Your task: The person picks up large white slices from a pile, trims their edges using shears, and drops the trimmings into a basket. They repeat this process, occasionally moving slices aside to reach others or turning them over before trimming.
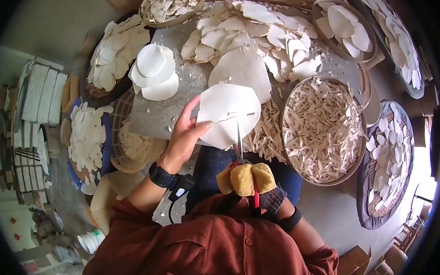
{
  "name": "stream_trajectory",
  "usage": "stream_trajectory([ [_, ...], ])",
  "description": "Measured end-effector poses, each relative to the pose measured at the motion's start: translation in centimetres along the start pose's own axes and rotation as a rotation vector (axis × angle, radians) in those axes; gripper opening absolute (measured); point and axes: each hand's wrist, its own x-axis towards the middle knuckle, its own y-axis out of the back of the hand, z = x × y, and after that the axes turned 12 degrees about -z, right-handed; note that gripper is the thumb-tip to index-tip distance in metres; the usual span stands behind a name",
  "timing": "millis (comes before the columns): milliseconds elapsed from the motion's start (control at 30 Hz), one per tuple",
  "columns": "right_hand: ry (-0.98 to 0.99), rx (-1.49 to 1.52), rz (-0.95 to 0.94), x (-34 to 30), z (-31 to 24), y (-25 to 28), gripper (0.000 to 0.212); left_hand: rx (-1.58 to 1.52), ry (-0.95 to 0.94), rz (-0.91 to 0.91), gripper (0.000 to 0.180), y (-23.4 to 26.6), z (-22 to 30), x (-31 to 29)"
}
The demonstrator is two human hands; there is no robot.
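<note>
My left hand (181, 141) pinches the left edge of a thin, flat, off-white slice (224, 104) with a rounded outline, thumb on top. A dark slit or mark crosses its face. My right hand (245, 182), in a dark knitted glove with thick yellow padding over the fingers, is closed round scissors (239, 144) with red handles. Their blades reach up to the slice's lower right part; whether they close on it I cannot tell. Just beyond lies a larger pale slice (240, 69) on the table.
To the right stands a round basket (284, 135) full of narrow offcuts. A heap of uneven slices (254, 28) covers the table's far side. A stack of smooth rounded slices (154, 68) sits at left. Round trays of slices (393, 150) stand on both sides.
</note>
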Motion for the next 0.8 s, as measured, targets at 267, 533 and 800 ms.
stream_trajectory([
  [267, -0.02, 0.52, 0.074, 0.5, -0.3, -0.7, 0.036, 0.04, 0.103, -0.104, 0.067, 0.4, 0.0, 1.2],
  [533, -0.078, -0.106, 0.149, 1.0, -1.5, -1.1, 0.036, 0.064, 0.069, -0.111, 0.068, 0.3, 0.5, 2.7],
  [800, 0.011, -0.094, 0.104, 2.3, -2.0, -2.3, 0.029, -0.017, -0.064, -0.096, 0.065, -0.4, 1.2, 2.9],
])
